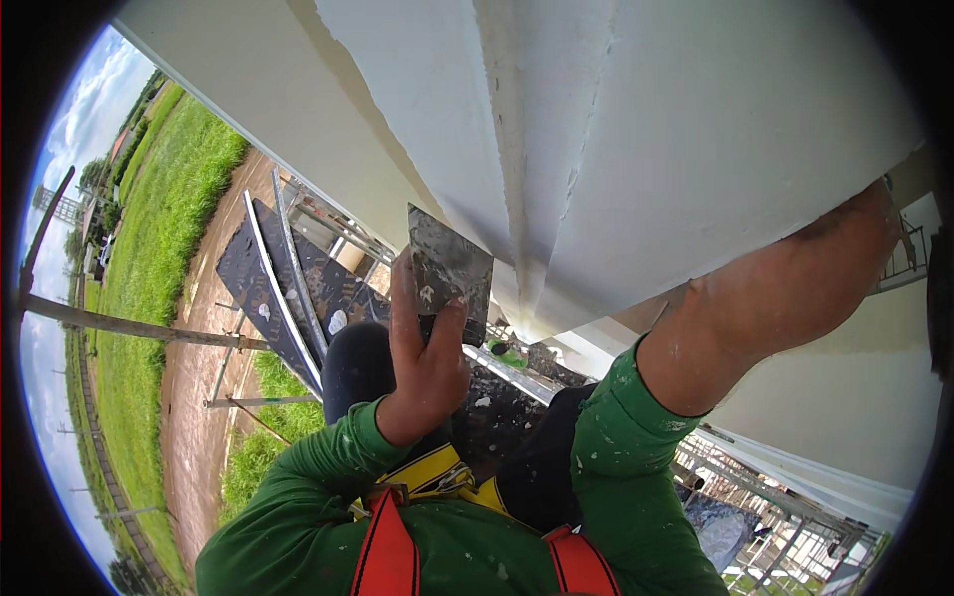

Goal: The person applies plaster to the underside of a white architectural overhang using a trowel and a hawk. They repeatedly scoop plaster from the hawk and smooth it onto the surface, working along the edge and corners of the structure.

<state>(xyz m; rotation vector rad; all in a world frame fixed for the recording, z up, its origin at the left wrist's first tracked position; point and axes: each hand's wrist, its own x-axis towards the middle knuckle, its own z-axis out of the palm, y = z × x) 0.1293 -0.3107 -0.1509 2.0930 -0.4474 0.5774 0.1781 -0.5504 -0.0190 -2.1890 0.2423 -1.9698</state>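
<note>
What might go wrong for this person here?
The left hand holds a metal plate by thumb and fingers; it might slip and drop. The plate's corners look sharp and could nick the pale surface nearby. The dirt track seems to lie below, beyond the pole, so a misstep might mean a fall; red straps are worn.

A green-shirted person [298, 517] holds a smeared metal plate [449, 258] in the left hand [425, 372] before a white panel [715, 129], the right forearm [775, 298] extended to the panel's lower-right edge, with grass [179, 199] and a dirt strip [194, 427] beyond its left side.
</note>
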